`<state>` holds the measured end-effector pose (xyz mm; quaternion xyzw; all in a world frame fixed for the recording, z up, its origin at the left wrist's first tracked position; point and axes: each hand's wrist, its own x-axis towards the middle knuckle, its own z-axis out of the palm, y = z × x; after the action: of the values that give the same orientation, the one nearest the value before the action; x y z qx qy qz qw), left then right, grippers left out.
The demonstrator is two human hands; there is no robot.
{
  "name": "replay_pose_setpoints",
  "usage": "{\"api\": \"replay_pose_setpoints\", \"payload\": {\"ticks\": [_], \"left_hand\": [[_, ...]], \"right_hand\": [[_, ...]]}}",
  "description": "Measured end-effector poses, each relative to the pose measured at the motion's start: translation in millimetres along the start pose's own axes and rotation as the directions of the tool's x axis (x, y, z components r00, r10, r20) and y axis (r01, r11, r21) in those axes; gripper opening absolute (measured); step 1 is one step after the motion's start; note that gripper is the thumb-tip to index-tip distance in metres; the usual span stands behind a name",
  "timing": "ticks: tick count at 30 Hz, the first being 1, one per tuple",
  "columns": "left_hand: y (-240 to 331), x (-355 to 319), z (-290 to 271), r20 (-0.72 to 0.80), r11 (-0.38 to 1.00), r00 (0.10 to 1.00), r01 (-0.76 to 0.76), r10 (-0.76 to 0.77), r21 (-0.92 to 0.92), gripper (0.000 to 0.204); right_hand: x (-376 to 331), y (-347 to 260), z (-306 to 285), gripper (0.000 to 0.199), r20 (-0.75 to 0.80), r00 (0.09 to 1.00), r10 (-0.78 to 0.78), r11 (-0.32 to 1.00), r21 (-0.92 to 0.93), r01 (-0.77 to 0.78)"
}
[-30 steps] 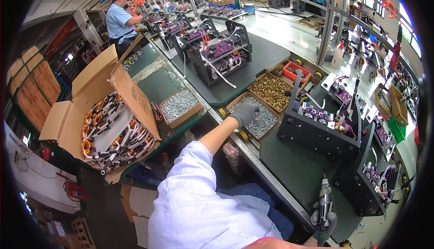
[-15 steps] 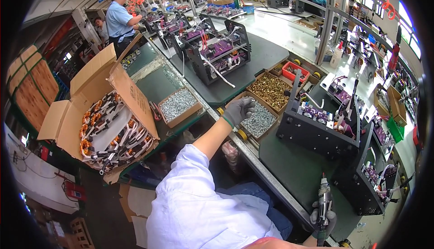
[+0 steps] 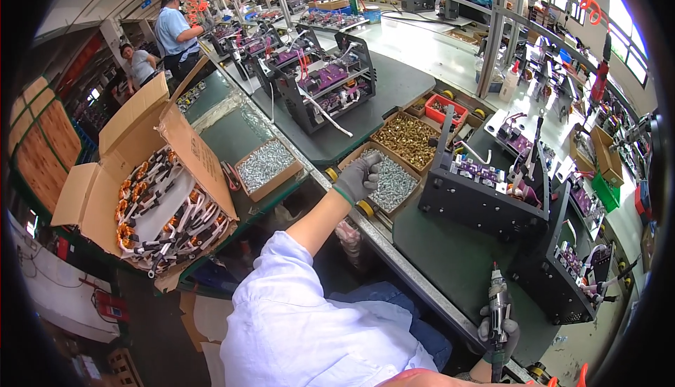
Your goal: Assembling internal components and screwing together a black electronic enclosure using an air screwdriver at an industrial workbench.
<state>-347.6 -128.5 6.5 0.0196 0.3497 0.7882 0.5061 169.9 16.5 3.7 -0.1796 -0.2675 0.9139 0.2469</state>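
My left hand, in a grey glove, is over the near left edge of a cardboard tray of silver screws. Its fingers are curled together; what they hold, if anything, is too small to make out. Low on the right, my gloved right hand is wrapped round a power screwdriver, its bit pointing up and away from me. Beyond that tool stands a black metal chassis with purple circuit boards inside. A second black chassis leans beside it on the right. Brass-coloured screws fill the tray behind the silver ones.
A red bin of small parts sits behind the trays. On the left are another tray of silver screws and an open carton of cable assemblies. More chassis stand farther along the bench. Two people are in the far left background.
The fingers of my left hand have curled in more tightly above the silver screws. My right hand keeps its grip on the screwdriver. The whole view has shifted slightly.
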Motion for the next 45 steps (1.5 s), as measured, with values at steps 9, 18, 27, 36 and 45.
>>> {"api": "replay_pose_setpoints", "payload": {"ticks": [9, 18, 27, 36, 45], "left_hand": [[-87, -86, 61, 0.166, 0.947, 0.948, 0.231, -0.271, 0.222, 0.030], [-176, -69, 139, 0.206, 0.799, 0.830, 0.386, -0.519, 0.461, 0.033], [-191, -83, 146, 0.399, 0.812, 0.714, 0.444, -0.576, 0.378, 0.037], [-185, -107, 151, 0.363, 0.799, 0.845, 0.118, -0.392, 0.590, 0.035], [-197, -104, 162, 0.248, 0.723, 0.858, 0.187, -0.450, 0.665, 0.029]], "right_hand": [[-4, -2, 17, 0.105, 0.013, 1.000, -0.027, 0.966, -0.259, 0.030], [-29, 34, 39, 0.125, 0.039, 0.999, -0.034, 0.950, -0.310, 0.044], [-48, 54, 41, 0.114, 0.106, 0.993, -0.044, 0.965, -0.253, 0.070], [-60, 69, 38, 0.103, 0.043, 0.998, 0.053, 0.996, -0.067, -0.050], [-73, 48, 71, 0.108, -0.156, 0.988, -0.010, 0.833, -0.548, -0.078]]}}
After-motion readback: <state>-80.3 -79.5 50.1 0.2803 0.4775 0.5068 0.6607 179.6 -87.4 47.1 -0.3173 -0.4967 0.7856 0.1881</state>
